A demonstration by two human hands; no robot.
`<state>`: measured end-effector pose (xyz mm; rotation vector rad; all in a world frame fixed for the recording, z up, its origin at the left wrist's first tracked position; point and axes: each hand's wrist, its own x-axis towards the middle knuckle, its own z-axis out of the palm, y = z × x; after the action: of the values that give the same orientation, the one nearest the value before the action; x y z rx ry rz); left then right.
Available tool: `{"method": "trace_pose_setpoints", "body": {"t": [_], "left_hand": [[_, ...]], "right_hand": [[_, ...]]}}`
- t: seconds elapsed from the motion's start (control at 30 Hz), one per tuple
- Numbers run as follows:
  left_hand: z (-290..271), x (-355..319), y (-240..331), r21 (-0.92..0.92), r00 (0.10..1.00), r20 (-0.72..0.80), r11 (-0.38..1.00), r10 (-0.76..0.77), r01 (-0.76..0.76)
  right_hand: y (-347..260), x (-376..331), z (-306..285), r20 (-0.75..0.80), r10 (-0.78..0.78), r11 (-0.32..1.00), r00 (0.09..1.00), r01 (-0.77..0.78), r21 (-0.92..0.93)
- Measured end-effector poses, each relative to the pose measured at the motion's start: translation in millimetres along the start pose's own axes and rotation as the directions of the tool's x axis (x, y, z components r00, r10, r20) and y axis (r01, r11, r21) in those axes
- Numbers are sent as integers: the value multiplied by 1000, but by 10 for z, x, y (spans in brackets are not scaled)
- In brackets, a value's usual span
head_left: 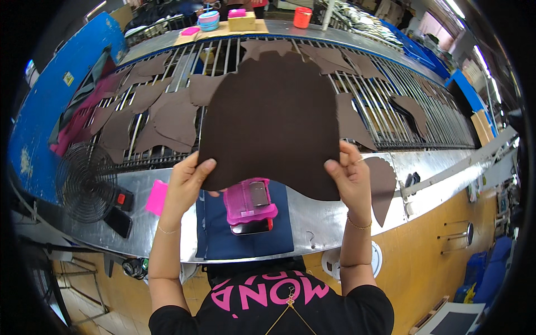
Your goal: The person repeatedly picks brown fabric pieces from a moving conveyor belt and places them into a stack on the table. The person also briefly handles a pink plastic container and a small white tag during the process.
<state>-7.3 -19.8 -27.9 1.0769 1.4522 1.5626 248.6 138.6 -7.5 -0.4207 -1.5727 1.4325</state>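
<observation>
Both hands up here, left hand (187,181) and right hand (350,177) each pinching a bottom corner of a big brown leather piece (272,120) held mid-frame over the pink box (249,200), smaller brown cutouts (167,114) on the rack (391,106) behind.

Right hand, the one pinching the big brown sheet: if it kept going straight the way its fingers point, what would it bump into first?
The right hand points up and away from the person. Beyond the large brown sheet it holds, it would probably first meet the smaller brown cut piece lying on the metal rack, though depth is hard to judge.
</observation>
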Motion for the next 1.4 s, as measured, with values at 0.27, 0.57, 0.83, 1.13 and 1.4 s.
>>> {"method": "trace_pose_setpoints", "body": {"t": [0.27,0.57,0.83,1.13,1.4], "left_hand": [[-611,-566,307,235,929,-357,972,98,-12],[-941,-931,238,351,925,-369,935,90,49],[-416,-567,-58,473,993,-119,878,-15,70],[460,68,-122,669,901,382,611,206,-423],[1287,922,142,526,626,614,342,480,-778]], "right_hand": [[386,65,407,397,-41,903,917,204,-378],[676,-38,585,499,11,818,867,279,-503],[784,-324,-232,361,65,750,930,193,-632],[728,-1132,-1284,-130,285,724,950,-302,-621],[325,-1421,-2152,-353,113,774,929,-305,-555]]}}
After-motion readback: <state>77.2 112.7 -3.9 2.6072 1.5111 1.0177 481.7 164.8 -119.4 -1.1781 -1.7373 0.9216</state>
